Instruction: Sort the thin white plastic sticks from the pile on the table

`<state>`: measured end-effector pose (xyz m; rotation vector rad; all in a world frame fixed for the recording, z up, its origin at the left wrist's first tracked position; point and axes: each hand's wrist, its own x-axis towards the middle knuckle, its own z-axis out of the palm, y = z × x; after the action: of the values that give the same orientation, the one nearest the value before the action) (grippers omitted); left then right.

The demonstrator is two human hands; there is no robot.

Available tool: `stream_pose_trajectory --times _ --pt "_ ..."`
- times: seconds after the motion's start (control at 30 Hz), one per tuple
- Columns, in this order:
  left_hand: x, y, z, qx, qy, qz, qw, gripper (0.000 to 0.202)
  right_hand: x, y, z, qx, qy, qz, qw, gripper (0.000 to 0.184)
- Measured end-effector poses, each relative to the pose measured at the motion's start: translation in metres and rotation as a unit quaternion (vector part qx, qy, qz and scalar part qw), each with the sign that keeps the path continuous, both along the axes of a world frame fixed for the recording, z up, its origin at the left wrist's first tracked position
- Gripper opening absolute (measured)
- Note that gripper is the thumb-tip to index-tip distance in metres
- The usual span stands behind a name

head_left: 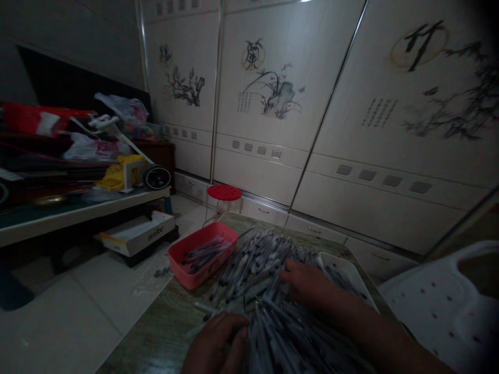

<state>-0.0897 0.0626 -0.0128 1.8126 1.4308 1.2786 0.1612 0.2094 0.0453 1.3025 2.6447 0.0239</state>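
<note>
We rest our open right hand (307,283) on a heap of slim grey-and-black plastic pens (268,275) spread over a mottled green wood-grain table (156,337), our curled left hand (216,343) at the heap's near edge, its grip unclear, a rectangular pink plastic tray (202,254) of pens beside the heap, a white plastic tray (343,275) just past our right hand.

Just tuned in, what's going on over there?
A person has both bare hands at a large heap of slim pens on a wood-patterned table. The right hand rests on the heap beside a white plastic tray; the left hand sits at its near edge. More pens lie in a pink plastic tray on the table's left.
</note>
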Motion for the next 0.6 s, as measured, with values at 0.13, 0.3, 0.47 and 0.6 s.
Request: stream_pose_trajectory --times 0.13,0.3,0.47,0.6 --pt "-0.002 0.0 0.002 -0.013 0.024 -0.019 0.999 0.024 0.001 -0.008 0.006 0.002 0.058 -0.001 0.998 0.031" --pt "-0.001 -0.002 0.013 -0.032 0.002 0.0 0.999 0.024 0.015 -0.038 0.021 0.045 0.209 -0.078 0.974 0.032" --pt "0.004 -0.004 0.02 -0.062 -0.035 -0.028 0.997 0.025 0.031 -0.088 0.017 -0.121 0.605 -0.326 0.717 0.049" --pt "0.014 -0.006 0.013 -0.106 -0.081 -0.028 0.991 0.028 0.029 -0.121 0.002 -0.186 0.77 -0.372 0.484 0.049"
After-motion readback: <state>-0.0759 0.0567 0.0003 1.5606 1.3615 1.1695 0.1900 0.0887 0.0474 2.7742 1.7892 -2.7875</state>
